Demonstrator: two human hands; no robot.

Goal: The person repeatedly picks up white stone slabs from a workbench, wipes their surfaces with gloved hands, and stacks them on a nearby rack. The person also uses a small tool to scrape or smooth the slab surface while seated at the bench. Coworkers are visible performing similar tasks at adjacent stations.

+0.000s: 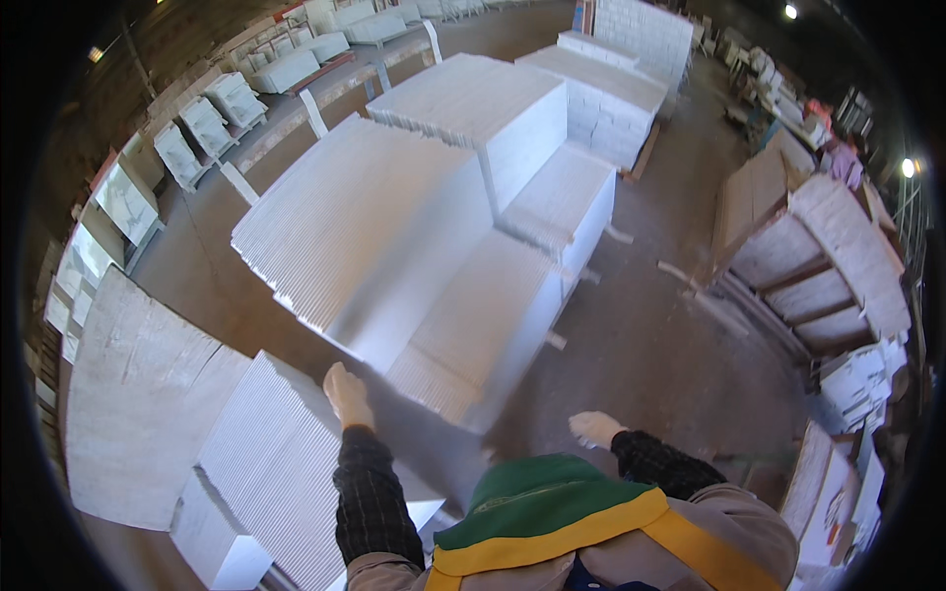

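One broad pale panel (148, 394) lies at the near left. Beyond it, at the far left, three white stacks (205, 126) stand in a row. To the right of the panel, a finely lined white stack (281, 463) occupies the near left, its lines running closely side by side. My left hand (347, 394), extended from a dark checked sleeve (372, 502), is just beside the right edge of this stack; its fingers appear curled, though I cannot tell whether they grip or touch anything. Ahead of that hand, at the centre, rises a large white stack (345, 207), with a lower white stack (483, 305) adjoining its right side. Another tall white stack (483, 94) stands on its far side. Near me, a green and yellow garment (552, 502) covers my front. My right hand (596, 428) is held out above the brown floor (680, 384), apart from the stacks, its fingers partly curled; I see nothing in its grasp. At the right stands a pale framed structure (828, 261) with open sections.
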